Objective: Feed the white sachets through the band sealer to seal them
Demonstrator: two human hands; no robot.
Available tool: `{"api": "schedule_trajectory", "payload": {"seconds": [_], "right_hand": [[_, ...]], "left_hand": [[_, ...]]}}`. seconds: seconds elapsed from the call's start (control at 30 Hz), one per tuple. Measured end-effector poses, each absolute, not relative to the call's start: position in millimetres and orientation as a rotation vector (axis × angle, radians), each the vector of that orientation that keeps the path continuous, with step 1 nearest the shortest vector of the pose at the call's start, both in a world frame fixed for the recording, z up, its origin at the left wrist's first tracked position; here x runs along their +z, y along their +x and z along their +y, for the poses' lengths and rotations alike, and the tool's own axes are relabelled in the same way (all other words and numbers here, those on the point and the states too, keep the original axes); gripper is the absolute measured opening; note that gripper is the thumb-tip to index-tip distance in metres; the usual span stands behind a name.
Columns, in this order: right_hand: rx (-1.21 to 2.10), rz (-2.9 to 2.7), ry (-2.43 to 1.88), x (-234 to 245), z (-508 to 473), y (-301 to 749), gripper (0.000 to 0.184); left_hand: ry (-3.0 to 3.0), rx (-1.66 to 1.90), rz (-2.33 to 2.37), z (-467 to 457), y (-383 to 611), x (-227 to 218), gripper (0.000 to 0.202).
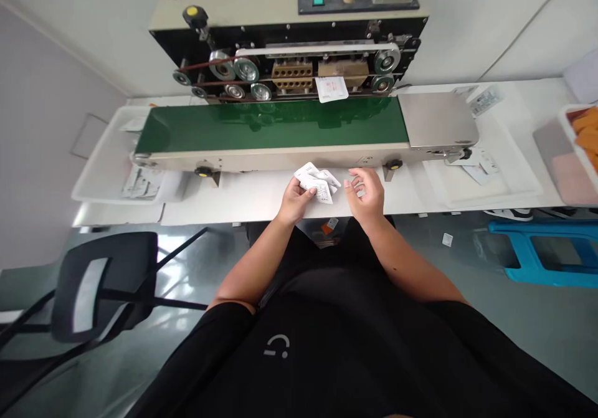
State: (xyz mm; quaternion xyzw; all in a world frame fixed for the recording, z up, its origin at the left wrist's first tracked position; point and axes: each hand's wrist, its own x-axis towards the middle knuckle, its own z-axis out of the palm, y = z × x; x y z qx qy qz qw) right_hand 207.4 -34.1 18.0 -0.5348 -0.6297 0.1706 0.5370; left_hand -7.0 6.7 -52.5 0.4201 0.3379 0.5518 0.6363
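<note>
My left hand (293,201) is closed on a small fanned bunch of white printed packets (318,184), just in front of the band sealer's conveyor. Close by on the right, my right hand (367,197) has its fingers loosely curled and apart from the thumb, with nothing seen in it. Above the green conveyor belt (280,124), another white packet (332,89) with reddish print hangs from the sealing bands of the band sealer (233,16). How many packets my left hand holds cannot be made out.
White trays with packets stand at the left (100,156) and right (518,178) ends of the conveyor. A bin of orange items (586,131) is at far right. Below are a black chair (105,281), a blue stool (527,250) and a packet (447,239) on the floor.
</note>
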Motion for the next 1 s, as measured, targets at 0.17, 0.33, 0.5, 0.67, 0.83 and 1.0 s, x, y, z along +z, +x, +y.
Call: {"api": "schedule_trajectory", "payload": {"seconds": [0.17, 0.33, 0.5, 0.67, 0.83, 1.0], "right_hand": [[1.013, -1.254, -1.29, -18, -43, 193, 0.049], [1.009, -1.07, -1.299, -15, -46, 196, 0.046], [0.947, -0.8, -1.249, -9, -42, 200, 0.046], [1.066, -0.591, -1.163, -6, -35, 202, 0.047], [1.003, -0.592, -1.11, 11, -37, 209, 0.043], [0.911, -0.587, -1.067, 31, -33, 232, 0.041]], "left_hand": [[1.007, 1.211, 0.781, 8, -7, -53, 0.062], [1.048, 1.188, 0.794, 7, -6, -56, 0.062], [1.046, 1.193, 0.792, 6, -5, -56, 0.06], [1.071, 1.199, 0.812, 6, -6, -57, 0.058], [1.056, 1.213, 0.823, 5, -7, -55, 0.058], [1.047, 1.211, 0.831, 4, -7, -52, 0.058]]}}
